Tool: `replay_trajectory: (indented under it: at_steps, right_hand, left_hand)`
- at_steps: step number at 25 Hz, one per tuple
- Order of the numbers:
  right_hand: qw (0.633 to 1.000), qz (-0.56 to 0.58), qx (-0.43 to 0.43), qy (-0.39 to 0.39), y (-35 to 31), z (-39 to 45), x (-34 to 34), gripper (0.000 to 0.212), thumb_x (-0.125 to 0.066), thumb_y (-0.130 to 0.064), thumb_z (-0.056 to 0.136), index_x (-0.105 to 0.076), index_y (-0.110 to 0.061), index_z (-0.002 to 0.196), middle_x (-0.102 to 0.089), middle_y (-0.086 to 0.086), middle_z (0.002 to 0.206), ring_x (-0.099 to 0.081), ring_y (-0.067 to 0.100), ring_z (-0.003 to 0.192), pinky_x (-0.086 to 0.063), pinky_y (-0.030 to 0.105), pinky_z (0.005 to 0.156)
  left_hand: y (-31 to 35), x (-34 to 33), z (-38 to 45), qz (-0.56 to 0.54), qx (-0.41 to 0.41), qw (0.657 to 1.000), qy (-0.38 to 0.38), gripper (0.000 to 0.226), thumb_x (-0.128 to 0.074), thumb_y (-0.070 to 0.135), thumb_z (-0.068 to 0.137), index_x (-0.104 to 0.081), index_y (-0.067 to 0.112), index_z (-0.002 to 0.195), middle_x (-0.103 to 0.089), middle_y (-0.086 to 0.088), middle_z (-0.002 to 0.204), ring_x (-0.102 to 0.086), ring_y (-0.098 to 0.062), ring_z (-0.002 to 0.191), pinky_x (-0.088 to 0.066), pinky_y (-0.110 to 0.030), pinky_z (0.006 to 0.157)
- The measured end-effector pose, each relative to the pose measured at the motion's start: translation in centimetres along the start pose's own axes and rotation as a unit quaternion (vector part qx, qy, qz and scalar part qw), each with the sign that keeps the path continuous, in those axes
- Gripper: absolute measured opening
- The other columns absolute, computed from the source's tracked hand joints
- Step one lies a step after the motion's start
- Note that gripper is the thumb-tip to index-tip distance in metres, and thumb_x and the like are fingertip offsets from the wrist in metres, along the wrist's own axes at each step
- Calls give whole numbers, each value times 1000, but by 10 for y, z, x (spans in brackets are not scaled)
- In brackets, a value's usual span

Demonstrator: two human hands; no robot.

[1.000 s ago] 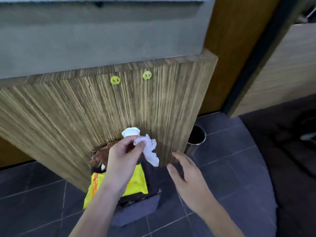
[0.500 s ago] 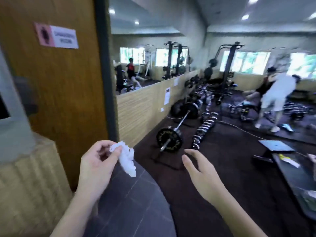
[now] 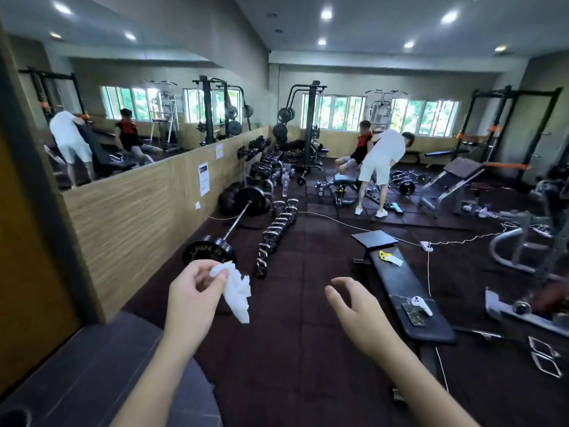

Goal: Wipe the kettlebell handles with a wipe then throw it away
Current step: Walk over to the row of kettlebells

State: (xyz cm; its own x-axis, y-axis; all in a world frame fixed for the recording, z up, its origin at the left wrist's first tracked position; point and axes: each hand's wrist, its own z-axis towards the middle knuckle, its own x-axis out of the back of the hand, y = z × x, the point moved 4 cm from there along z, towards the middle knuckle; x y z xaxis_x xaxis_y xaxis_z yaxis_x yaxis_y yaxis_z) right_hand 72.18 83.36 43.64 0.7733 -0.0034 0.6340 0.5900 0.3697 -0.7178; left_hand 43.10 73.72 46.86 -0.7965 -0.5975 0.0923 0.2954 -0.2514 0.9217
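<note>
A crumpled white wipe [image 3: 236,289] hangs from the pinched thumb and fingers of my left hand [image 3: 192,298], held up in front of me. My right hand [image 3: 354,312] is raised beside it with fingers spread and nothing in it. A row of kettlebells [image 3: 277,229] with shiny handles stands on the dark rubber floor ahead, running away from me, a short distance beyond both hands. The nearest kettlebell [image 3: 261,268] sits just past the wipe.
A loaded barbell [image 3: 237,221] lies left of the kettlebells along a wood-panelled wall [image 3: 132,217] with a mirror. A black bench [image 3: 406,291] with a controller and phone stands to the right. Cables cross the floor. Two people [image 3: 374,161] exercise farther back among racks.
The view has swung from a bin at a wooden counter to the gym floor. The kettlebell row now lies straight ahead. My left hand still holds the wipe.
</note>
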Motion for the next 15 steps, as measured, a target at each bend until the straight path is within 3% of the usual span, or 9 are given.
replay_trajectory:
  at_steps: [7,11,15]
  right_hand:
    - [999,-7,-21,-49,116,170,-39,39,-51,-53,97,-61,-25,123,-63,-9,122,-56,10,119,-44,31,102]
    - [993,-36,-34,-106,161,287,-74,42,-50,-53,97,-59,-24,126,-61,-7,126,-56,12,119,-46,34,103]
    - [988,-56,-33,-137,204,410,-106,42,-50,-50,98,-58,-22,129,-60,-5,130,-54,14,122,-45,38,105]
  left_hand:
    - [-92,-118,137,39,3,999,6,13,-68,10,92,-70,22,90,-76,1,91,-72,-14,90,-55,-32,83]
    - [-159,-170,228,68,60,996,23,14,-67,10,93,-70,22,88,-76,8,91,-71,-7,88,-55,-32,83]
    - [-216,-232,320,81,99,991,29,12,-66,11,94,-69,21,89,-75,2,91,-71,-9,89,-54,-29,82]
